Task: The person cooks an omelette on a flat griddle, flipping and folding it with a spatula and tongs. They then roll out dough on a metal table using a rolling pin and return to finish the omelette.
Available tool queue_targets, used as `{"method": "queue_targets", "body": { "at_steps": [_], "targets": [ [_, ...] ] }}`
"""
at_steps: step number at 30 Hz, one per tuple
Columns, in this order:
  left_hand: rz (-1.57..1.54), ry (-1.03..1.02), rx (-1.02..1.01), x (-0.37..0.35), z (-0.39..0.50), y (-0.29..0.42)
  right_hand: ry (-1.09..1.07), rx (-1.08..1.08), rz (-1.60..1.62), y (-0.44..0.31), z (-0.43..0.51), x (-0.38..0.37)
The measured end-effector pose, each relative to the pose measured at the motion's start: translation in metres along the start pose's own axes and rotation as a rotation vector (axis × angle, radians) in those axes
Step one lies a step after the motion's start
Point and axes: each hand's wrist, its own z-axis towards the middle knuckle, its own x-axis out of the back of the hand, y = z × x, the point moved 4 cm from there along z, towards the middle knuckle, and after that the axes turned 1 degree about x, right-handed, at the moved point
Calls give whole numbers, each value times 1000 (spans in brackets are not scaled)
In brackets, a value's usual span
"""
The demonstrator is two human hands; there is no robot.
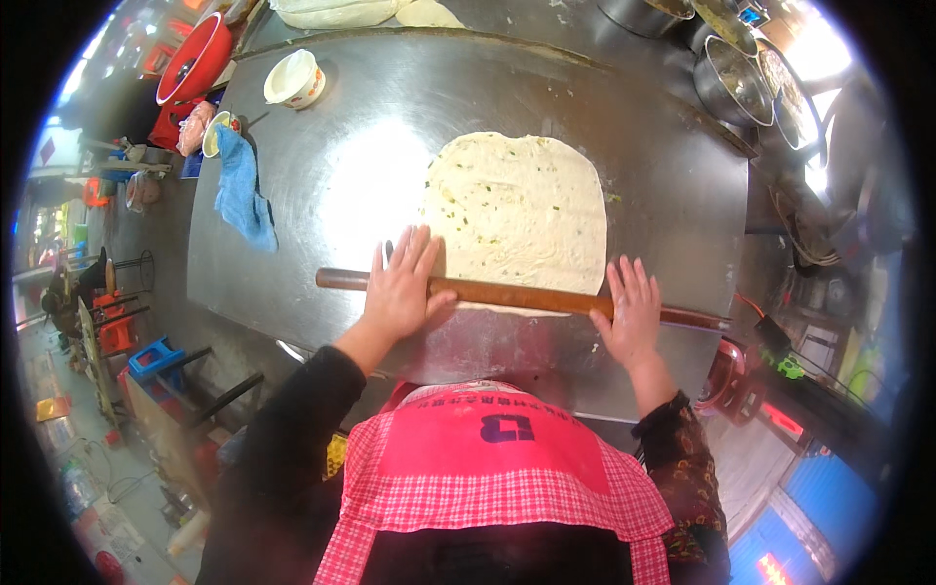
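Observation:
A flat sheet of dough [523,212] flecked with chopped green bits lies on the steel worktop [292,314]. Across its near edge rests a long wooden rolling pin [512,294], both ends reaching past the dough. My left hand [404,289] lies palm down over the pin at the dough's left side, fingers apart and pointing away from me. My right hand [632,311] presses on the pin just beyond the dough's right edge, its fingers spread too. Neither hand's fingers wrap around the pin.
A blue cloth [243,191] lies at the worktop's left, touching a small bowl [218,134]. Farther back stands a white tub [295,79]. A red basin [191,60] is at the far left. More dough [329,13] lies beyond the raised back edge; metal pots [731,82] stand at the far right.

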Motion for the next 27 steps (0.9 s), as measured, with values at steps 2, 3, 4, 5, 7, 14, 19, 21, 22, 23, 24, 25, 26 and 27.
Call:
{"method": "queue_targets", "body": {
  "at_steps": [2,3,4,5,7,14,19,21,22,23,24,25,26,27],
  "targets": [
    [-31,20,-24,-4,-26,4,19,8,40,-11,-25,2],
    [-48,48,-39,-6,-37,6,32,15,63,-14,-34,2],
    [-41,54,-52,-9,-44,6,37,18,85,-15,-40,1],
    [-79,88,-78,-11,-47,4,52,25,105,-13,-43,0],
    [-97,45,-89,-16,-49,-2,52,52,146,-8,-44,-2],
    [-173,217,-151,5,-21,-20,40,50,163,4,-10,9],
    [-7,195,9,5,36,-29,140,-51,-36,7,53,-2],
    [49,172,22,11,76,-41,147,-46,-29,19,86,-1],
    [60,132,50,14,100,-49,172,-39,-40,27,109,0],
    [99,214,29,22,125,-54,197,-36,-52,37,137,2],
    [103,200,57,27,151,-61,222,-31,-65,43,158,6],
    [127,216,82,34,170,-67,261,-18,-63,45,174,12],
    [140,262,63,43,180,-70,297,-14,-60,47,186,21],
    [103,310,82,49,180,-71,280,-60,-45,48,196,25]
  ]
}}
